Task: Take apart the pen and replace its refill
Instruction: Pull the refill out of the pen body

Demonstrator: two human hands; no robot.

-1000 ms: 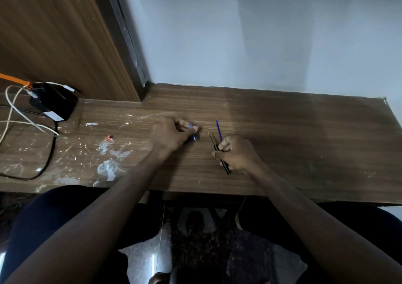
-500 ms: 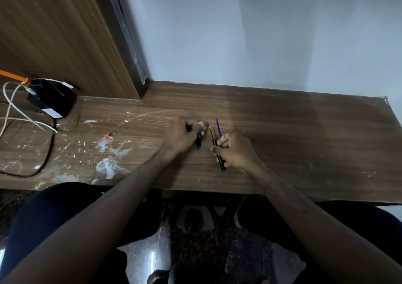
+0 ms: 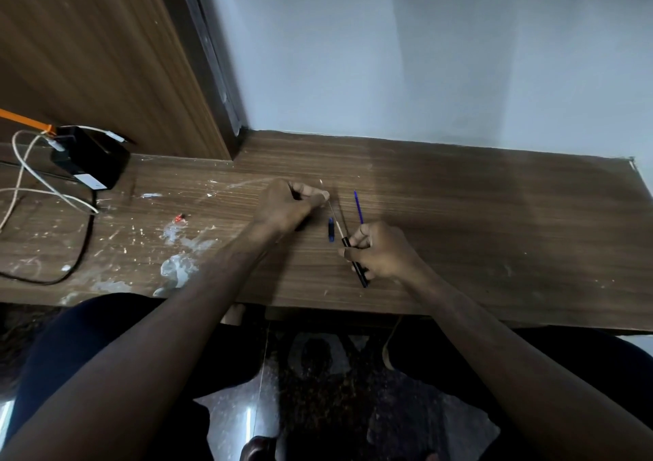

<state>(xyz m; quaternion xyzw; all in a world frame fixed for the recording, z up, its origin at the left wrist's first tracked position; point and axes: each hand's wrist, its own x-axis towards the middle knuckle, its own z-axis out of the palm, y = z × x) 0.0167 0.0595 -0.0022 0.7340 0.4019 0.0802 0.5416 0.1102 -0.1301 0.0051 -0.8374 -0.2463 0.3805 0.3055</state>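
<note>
Brown wood-grain desk point(image 3: 459, 220) fills the head view, with 2 bare hands working at its middle. The right hand point(image 3: 380, 250) is closed around 1 black pen barrel point(image 3: 358, 270), whose lower end sticks out below the fist toward the desk's near edge. From the barrel's upper end 1 thin pale refill point(image 3: 335, 215) runs up and to the left, and the left hand point(image 3: 288, 206) pinches its far tip between thumb and fingertips, the other fingers curled in. Between the 2 hands, just left of the refill, 1 small blue pen piece point(image 3: 331, 233) lies on the desk. Just above the right hand lies 1 blue refill point(image 3: 358, 207), apart from the pale one. Far left of the left hand sit 1 black box point(image 3: 90, 158) with white cables point(image 3: 31, 181) and patches of white paint splatter point(image 3: 176, 266).
</note>
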